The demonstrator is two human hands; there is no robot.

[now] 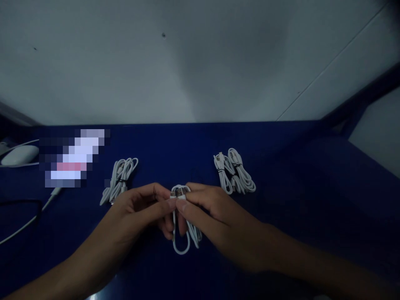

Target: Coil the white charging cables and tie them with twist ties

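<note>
Between my two hands is a white USB cable (181, 251), folded into loops, with its metal plug ends side by side at the top. My left hand (146, 208) pinches it from the left, thumb and fingers at the smaller plug. From the other side my right hand (215, 212) grips the larger USB plug, its thumb laid over the plug's white housing. Part of the coil hangs below the fingers, and some of it is hidden behind them. Both hands are just above the blue table (175, 146).
Left of my hands lies a coiled white cable (117, 183) with a black tie. Two more tied cable bundles (234, 171) lie at the right. A pixelated bright device (78, 154) with a white lead, and a white rounded object (20, 155), are at far left. A pale wall (131, 75) rises behind.
</note>
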